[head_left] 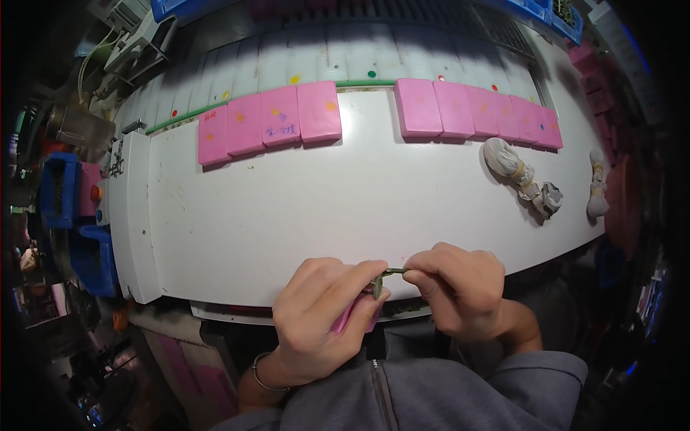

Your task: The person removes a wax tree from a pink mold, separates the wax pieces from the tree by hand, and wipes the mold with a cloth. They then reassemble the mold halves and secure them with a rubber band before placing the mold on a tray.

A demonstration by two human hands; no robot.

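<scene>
Close to the table's front edge, my left hand [313, 309] is closed around a pink block [347, 320], which its fingers mostly hide. A small dark green piece [378, 287] sticks out between the thumb and forefinger of that hand. My right hand [463, 291] pinches the thin, stem-like end of the same green piece, just right of the left fingertips. Both hands are in front of my body, close together but not touching. Exactly how the green piece sits against the block is hidden.
Across the white table [309, 194], a left row of pink blocks [280, 122] and a right row [474, 111] line a white slatted surface [338, 54]. Tied white cloth bundles [510, 161] lie at right. Blue bins [97, 262] stand left, near a red button [95, 193].
</scene>
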